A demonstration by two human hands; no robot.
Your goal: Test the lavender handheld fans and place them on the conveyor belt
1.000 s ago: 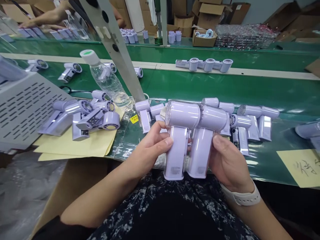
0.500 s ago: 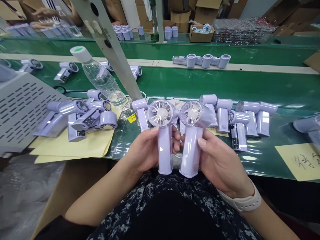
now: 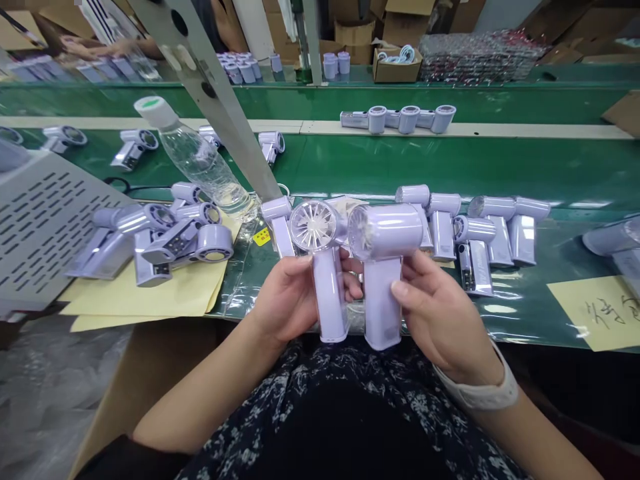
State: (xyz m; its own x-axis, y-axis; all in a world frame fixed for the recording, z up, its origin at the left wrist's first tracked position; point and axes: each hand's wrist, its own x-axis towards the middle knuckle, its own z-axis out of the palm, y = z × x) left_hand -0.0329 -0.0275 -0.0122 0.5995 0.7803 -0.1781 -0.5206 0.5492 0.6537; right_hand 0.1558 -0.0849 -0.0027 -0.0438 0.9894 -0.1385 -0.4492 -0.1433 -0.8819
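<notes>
My left hand point(image 3: 287, 297) holds a lilac handheld fan point(image 3: 331, 293) upright by its handle, the bladed round front facing me. In my right hand point(image 3: 440, 313) is a second lilac fan point(image 3: 383, 300), also upright, its head turned so the smooth barrel side shows and the blades point left. The two fans are side by side above the bench's front edge, heads close together. Behind them several more lilac fans point(image 3: 443, 233) stand or lean on the green bench. A pile of fans point(image 3: 175, 233) lies on yellow paper point(image 3: 200, 293) to the left.
A tilted clear bottle point(image 3: 200, 160) and a slanted metal post point(image 3: 225, 100) rise left of centre. At far left is a slotted grey box point(image 3: 50, 220). Beyond, fans point(image 3: 409, 120) lie on the green conveyor point(image 3: 350, 157). A handwritten yellow sheet point(image 3: 600, 313) is at right.
The fan in my right hand has turned about its handle, so its head now shows side-on with the blades to the left. The left hand's fan has barely turned.
</notes>
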